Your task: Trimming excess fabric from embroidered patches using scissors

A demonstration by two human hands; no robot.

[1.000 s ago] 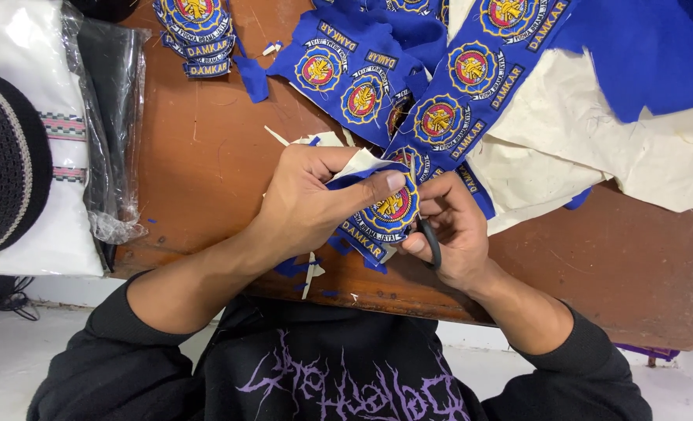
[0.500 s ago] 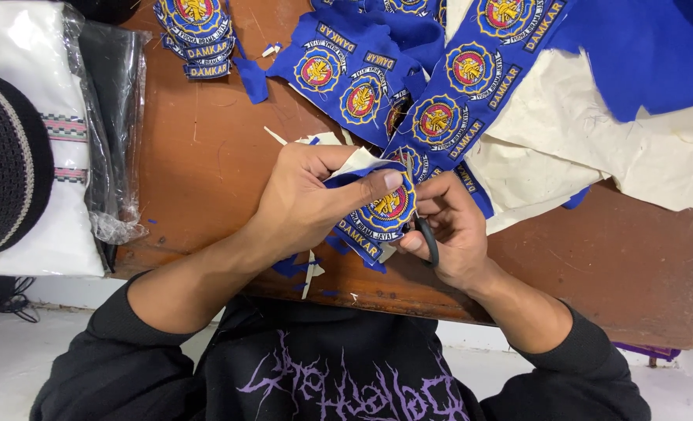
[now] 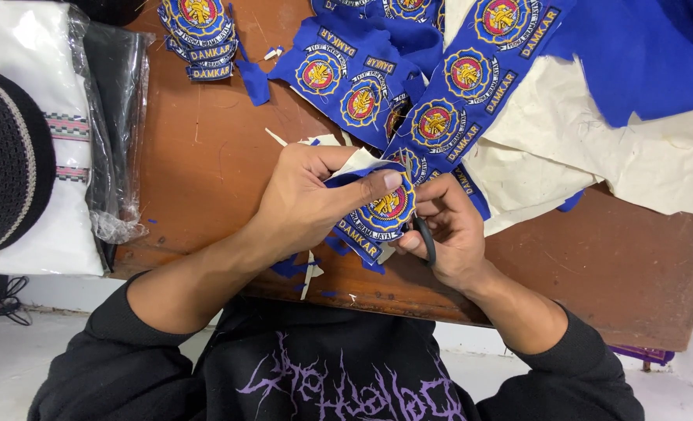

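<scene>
My left hand (image 3: 307, 199) pinches a blue embroidered patch (image 3: 381, 212) with a round red and yellow emblem, thumb pressed on its top edge. My right hand (image 3: 448, 230) grips small black-handled scissors (image 3: 424, 238) right at the patch's right side; the blades are mostly hidden behind the patch. Both hands hover over the near edge of the brown wooden table (image 3: 198, 179). A long strip of uncut blue patches (image 3: 455, 86) runs up and to the right from my hands.
A stack of cut patches (image 3: 198, 31) lies at the far left of the table. White backing cloth (image 3: 596, 148) and blue fabric (image 3: 643, 54) cover the right side. Folded white cloth in clear plastic (image 3: 89, 132) and a black knitted cap (image 3: 7, 156) sit left. Blue scraps (image 3: 292, 267) lie near the edge.
The patch has turned slightly in my left hand and the scissors have shifted a little along its edge. Both hands stay in the same place.
</scene>
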